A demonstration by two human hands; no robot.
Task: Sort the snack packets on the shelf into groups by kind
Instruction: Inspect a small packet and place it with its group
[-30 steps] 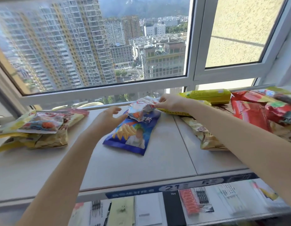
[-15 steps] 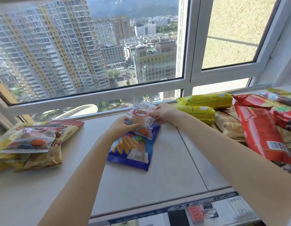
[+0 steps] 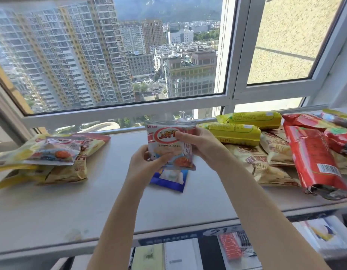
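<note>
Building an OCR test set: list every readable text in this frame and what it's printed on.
"SHRIMP FLAKES": held shrimp packet, gripped by left hand and right hand.
"21": shelf-edge label strip.
Partial "hiPin": front yellow packet.
Unreadable: barcode on red packet, beige packets, left pile.

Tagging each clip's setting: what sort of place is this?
Probably a high-rise room set up as a mock shop: a shelf under a window over tower blocks, with a numbered price strip on its edge.
</note>
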